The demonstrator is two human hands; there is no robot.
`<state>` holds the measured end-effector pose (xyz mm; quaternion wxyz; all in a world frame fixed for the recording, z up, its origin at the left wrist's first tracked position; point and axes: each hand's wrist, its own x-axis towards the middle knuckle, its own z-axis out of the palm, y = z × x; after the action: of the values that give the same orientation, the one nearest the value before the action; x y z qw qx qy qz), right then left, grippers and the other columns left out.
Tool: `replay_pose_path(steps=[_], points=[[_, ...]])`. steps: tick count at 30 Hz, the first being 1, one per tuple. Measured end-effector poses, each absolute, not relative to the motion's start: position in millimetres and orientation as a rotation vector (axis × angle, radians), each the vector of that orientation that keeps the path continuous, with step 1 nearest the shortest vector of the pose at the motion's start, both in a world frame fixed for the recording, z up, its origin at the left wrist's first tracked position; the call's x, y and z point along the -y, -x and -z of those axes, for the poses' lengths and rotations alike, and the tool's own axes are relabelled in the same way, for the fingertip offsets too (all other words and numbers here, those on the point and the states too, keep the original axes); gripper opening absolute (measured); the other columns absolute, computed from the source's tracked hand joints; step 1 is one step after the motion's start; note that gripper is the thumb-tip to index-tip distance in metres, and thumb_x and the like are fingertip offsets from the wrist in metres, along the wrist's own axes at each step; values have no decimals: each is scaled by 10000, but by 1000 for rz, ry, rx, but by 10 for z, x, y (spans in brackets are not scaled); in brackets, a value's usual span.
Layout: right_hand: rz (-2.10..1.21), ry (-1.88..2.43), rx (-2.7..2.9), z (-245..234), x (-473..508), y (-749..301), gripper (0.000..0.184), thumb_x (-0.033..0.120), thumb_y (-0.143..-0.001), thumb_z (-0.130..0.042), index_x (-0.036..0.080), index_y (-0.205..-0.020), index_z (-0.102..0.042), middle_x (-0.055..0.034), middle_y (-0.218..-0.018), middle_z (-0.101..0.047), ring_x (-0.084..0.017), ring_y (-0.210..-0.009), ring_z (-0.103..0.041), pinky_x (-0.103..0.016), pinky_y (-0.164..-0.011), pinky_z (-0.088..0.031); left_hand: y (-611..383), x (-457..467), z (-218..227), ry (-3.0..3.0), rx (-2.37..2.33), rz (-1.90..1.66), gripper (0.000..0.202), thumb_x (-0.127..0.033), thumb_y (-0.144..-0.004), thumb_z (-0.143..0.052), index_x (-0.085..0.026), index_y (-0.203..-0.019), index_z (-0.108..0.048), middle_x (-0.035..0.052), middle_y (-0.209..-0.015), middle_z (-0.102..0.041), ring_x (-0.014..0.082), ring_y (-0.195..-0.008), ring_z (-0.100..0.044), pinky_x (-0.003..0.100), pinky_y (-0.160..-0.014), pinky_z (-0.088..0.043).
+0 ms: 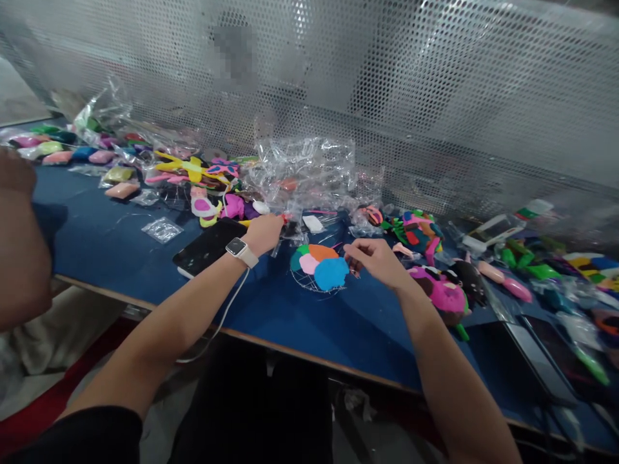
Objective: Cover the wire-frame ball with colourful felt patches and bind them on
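A round wire frame, partly covered with flat patches of coloured modelling clay, lies on the blue table in front of me. The blue clay patch is nearest my right hand, which hovers at its right edge with the fingers curled together. Whatever those fingers pinch is too small to name. Beyond the frame to the left, my left hand reaches among small items beside clear plastic bags, a watch on its wrist. Its fingertips are closed by a small red piece; their grip is hidden.
A black tablet lies under my left forearm. Clay packets and clay figures line the back, below a perforated metal panel. More clay figures and dark devices are on the right. Another person's arm enters at left.
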<state>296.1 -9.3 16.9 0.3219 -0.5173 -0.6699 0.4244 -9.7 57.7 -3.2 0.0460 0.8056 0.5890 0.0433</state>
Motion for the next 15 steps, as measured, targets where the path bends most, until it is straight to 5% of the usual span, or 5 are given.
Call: replay_pose_path(steps=[4,7,11,15], points=[[-1228,1360,1706,-96,142,-3011,552,769,-874,-845,239,-785,-718,-17,-643,-708,-202,-564,-702,-357,-556,-571,86,-541,-68,-2472,-1757,-289,405,-299,-1129,-422,-112,-1248,-760,256,-1234,-792,385,-1159,-786,427,-859,-595],[-1347,1389,1700,-94,170,-2986,569,786,-833,-875,244,-832,-699,-17,-650,-717,-205,-575,-705,-353,-557,-578,40,-515,-120,-2453,-1597,-335,443,-380,-1135,-433,-150,-1005,-789,208,-1027,-809,310,-960,-796,391,-803,-575],[-1358,1427,1666,-81,176,-2933,564,757,-827,-896,275,-779,-607,44,-492,-574,-146,-425,-537,-308,-434,-394,-42,-476,-119,-2163,-1285,-246,600,-516,-1159,-366,-197,-755,-675,136,-738,-747,180,-557,-696,360,-656,-560],[-1369,1378,1577,-54,178,-2900,605,678,-761,-975,294,-738,-507,86,-444,-490,-112,-381,-421,-296,-416,-283,-89,-490,-55,-2060,-1200,-341,567,-563,-1134,-462,-231,-692,-586,72,-579,-617,167,-457,-609,357,-549,-507]])
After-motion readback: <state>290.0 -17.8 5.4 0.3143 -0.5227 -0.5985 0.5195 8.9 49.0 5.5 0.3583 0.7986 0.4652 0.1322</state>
